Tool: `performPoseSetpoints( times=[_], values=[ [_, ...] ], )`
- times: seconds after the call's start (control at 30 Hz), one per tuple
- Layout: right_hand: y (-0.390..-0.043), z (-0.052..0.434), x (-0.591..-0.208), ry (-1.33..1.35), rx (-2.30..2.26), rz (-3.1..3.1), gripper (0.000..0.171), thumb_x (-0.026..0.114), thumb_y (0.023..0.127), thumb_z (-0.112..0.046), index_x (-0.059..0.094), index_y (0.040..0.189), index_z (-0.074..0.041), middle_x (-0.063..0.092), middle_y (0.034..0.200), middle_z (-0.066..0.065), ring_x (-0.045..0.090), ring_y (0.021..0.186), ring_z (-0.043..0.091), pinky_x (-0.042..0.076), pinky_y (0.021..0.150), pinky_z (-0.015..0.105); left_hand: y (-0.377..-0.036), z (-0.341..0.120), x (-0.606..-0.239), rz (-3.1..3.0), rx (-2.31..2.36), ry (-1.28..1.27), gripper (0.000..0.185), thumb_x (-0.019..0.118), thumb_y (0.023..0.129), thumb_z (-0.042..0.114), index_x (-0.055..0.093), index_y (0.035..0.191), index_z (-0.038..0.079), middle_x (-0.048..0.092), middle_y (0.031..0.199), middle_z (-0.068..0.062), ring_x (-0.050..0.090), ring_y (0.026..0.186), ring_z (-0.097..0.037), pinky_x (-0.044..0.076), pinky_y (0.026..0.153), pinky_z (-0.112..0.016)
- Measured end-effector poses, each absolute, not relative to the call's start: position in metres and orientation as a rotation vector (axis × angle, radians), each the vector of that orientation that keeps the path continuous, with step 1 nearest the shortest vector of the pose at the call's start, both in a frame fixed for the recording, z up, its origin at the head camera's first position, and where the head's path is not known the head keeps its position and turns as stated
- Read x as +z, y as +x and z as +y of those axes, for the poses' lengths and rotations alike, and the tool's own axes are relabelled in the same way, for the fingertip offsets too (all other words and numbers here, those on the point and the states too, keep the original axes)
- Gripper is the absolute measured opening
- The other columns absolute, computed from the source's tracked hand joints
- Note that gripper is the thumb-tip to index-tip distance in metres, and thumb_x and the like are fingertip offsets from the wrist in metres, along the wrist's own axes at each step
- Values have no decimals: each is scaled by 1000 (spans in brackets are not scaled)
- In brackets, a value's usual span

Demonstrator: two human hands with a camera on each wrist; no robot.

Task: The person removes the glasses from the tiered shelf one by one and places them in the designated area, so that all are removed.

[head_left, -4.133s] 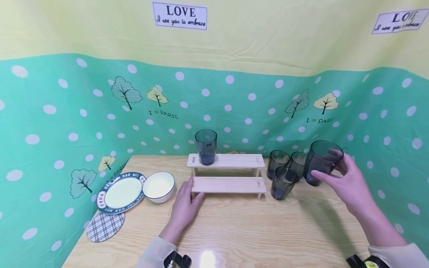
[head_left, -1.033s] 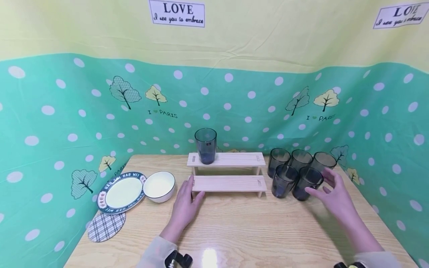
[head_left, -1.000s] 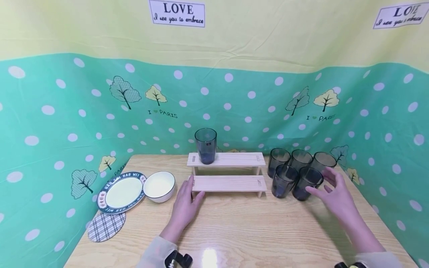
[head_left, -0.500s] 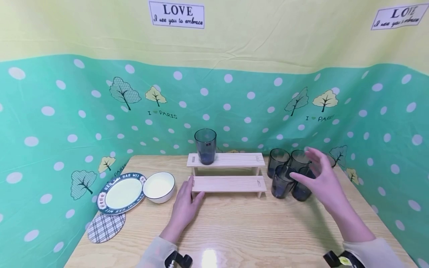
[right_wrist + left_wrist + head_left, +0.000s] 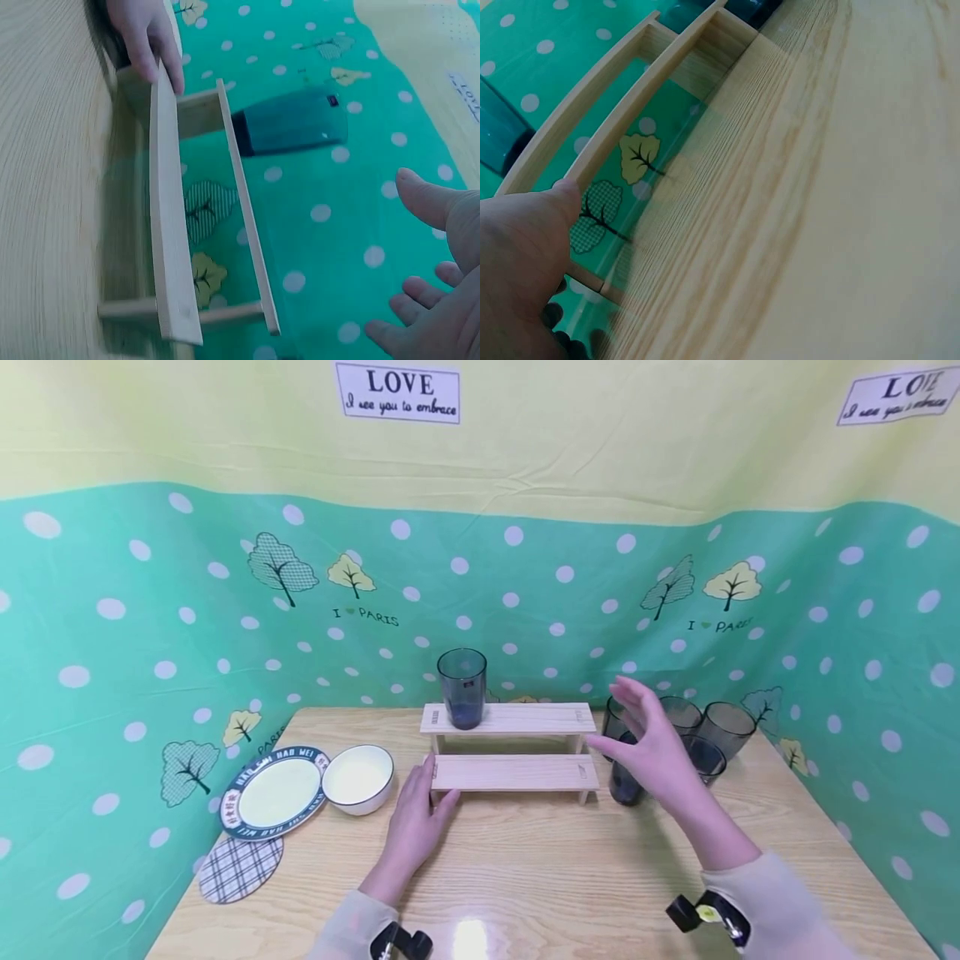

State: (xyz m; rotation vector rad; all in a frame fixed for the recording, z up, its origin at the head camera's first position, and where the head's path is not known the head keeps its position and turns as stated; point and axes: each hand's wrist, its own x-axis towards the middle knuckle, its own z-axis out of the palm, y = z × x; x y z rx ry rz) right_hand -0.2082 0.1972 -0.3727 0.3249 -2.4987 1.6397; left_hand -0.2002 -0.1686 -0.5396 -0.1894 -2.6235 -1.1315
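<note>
A two-step wooden rack stands mid-table, with one dark tumbler upright on the left of its top step. My left hand rests on the table with its thumb against the left end of the lower step; the left wrist view shows that thumb touching the wood. My right hand hovers open and holds nothing, just right of the rack and in front of several dark tumblers grouped on the table. In the right wrist view its spread fingers hang beside the rack and the shelved tumbler.
A rimmed plate, a white bowl and a checked coaster lie at the table's left. Spotted green cloth walls close in the back and both sides. Bare wood stretches in front of the rack.
My right hand let go of the tumbler it carried, now standing in the group, then rose and swung left across the tumblers toward the rack. The left hand has not moved.
</note>
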Motion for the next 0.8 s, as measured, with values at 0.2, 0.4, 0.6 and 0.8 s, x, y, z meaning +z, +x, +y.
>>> performPoseSetpoints(
  times=[0.2,0.4,0.6,0.8],
  values=[
    [-218,175,-373,382,1721,-2468,104,92,95,-25,26,174,-14,38,175,9,31,164,29,28,133,50,-200,-168,-539,-2633,-1140,-177,82,74,109,33,31,173,2,52,160,-23,45,153,-43,39,125,-63],
    [-228,150,-377,434,1825,-2418,104,93,93,-21,28,174,-14,39,174,9,34,163,27,29,133,46,-199,-169,-539,-2622,-1126,-175,81,74,109,32,32,172,1,49,163,-27,42,155,-47,37,125,-65],
    [-240,123,-382,477,1893,-2388,104,95,90,-17,32,172,-13,42,172,11,37,161,27,32,132,45,-199,-169,-540,-2644,-1137,-145,82,73,110,34,31,173,2,37,170,-33,32,160,-50,30,128,-67],
    [-253,101,-386,495,1892,-2404,104,95,90,-18,32,172,-11,42,172,13,39,160,29,34,131,46,-201,-169,-541,-2647,-1152,-151,83,72,110,35,29,174,5,42,169,-28,35,159,-47,32,128,-66]
  ],
)
